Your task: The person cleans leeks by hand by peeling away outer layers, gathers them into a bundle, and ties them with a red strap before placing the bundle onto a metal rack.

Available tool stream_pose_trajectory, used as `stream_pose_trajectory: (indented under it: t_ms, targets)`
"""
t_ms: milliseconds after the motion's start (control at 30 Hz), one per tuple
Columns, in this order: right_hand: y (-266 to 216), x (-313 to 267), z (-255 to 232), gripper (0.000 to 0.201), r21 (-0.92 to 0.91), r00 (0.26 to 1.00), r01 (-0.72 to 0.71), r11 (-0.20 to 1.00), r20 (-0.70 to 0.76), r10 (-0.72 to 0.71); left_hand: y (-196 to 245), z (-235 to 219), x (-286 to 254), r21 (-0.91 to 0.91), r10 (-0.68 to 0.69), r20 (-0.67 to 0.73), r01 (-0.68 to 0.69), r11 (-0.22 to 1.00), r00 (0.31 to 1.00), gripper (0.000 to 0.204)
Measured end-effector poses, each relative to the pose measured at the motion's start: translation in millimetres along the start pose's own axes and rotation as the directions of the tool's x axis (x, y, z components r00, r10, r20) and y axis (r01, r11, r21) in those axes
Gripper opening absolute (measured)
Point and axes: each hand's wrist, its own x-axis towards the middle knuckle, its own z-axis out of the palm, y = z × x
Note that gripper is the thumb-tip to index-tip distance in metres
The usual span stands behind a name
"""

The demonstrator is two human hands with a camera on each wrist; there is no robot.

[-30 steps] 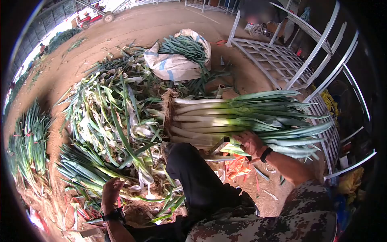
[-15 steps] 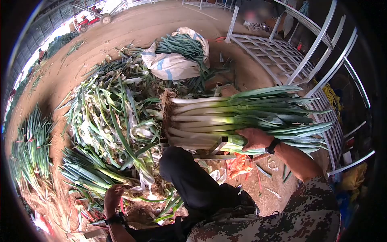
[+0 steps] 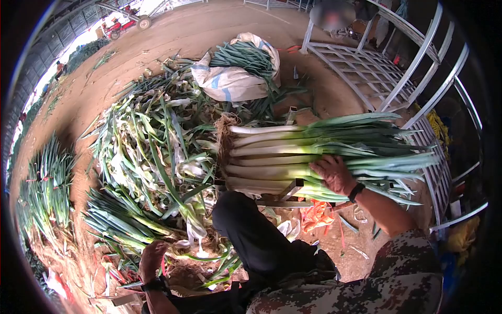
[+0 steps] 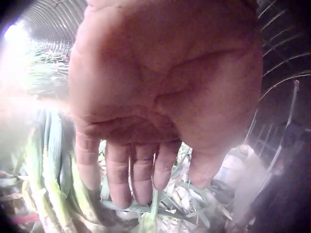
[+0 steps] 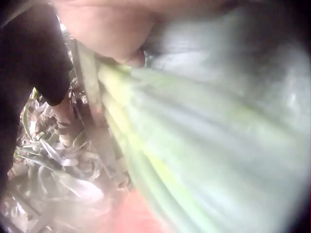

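Note:
A row of large leeks lies side by side on a metal frame, roots to the left and green leaves to the right. The right hand rests on the leeks where white turns to green, its fingers spread. Blurred leaves fill the right wrist view below that hand. The left hand hangs beside a smaller leek bundle and holds nothing; in the left wrist view the palm faces the camera with extended fingers.
A heap of stripped leaves lies left of the leeks. Behind stands a white sack of greens. Metal racks are at the right, another bundle at far left, and an orange bag near the frame.
The right hand shifted from the near edge of the leaves onto the leeks, its fingers now flatter than half a second ago. The left hand stayed low near the small bundle.

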Motion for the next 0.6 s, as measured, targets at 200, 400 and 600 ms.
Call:
stream_pose_trajectory:
  t_ms: [200, 400, 600]
  targets:
    - [-16, -9, 4, 0.081, 0.037, 0.996, -0.087, 0.996, 0.017, 0.086, 10, -7, 0, -0.039, -0.022, 0.003, 0.022, 0.999, 1.000, 0.036]
    - [-23, 3, -16, 0.063, -0.003, 0.997, -0.063, 0.998, 0.048, 0.063, 16, -7, -6, -0.064, 0.059, -0.082, -0.065, 0.996, 0.995, 0.037]
    - [-10, 22, -121, 0.063, 0.102, 0.968, -0.184, 0.978, 0.193, 0.162, 9, -6, 1, -0.042, 0.073, -0.080, -0.076, 0.996, 0.994, 0.042]
